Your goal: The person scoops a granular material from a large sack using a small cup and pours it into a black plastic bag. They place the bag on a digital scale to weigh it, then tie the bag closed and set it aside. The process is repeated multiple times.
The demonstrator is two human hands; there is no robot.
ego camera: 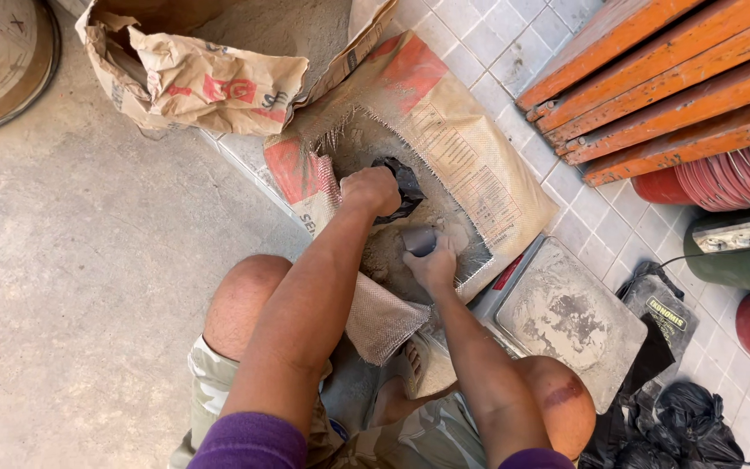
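Observation:
I crouch over an open woven sack (pixel 470 156) of grey-brown powder (pixel 388 252). My left hand (pixel 371 191) is clenched on a black plastic bag (pixel 405 187), holding it at the sack's mouth. Just below it, my right hand (pixel 433 265) grips a small grey cup-like scoop (pixel 418 241) down in the powder. My knees frame the sack's near flap (pixel 384 317).
A dusty square weighing scale (pixel 570 317) lies right of my right knee, with black plastic bags (pixel 679 417) beside it. A torn paper sack (pixel 210 69) lies at the top. Orange wooden planks (pixel 670 78), red cylinders (pixel 731 178) and a round tub (pixel 2 61) border the area.

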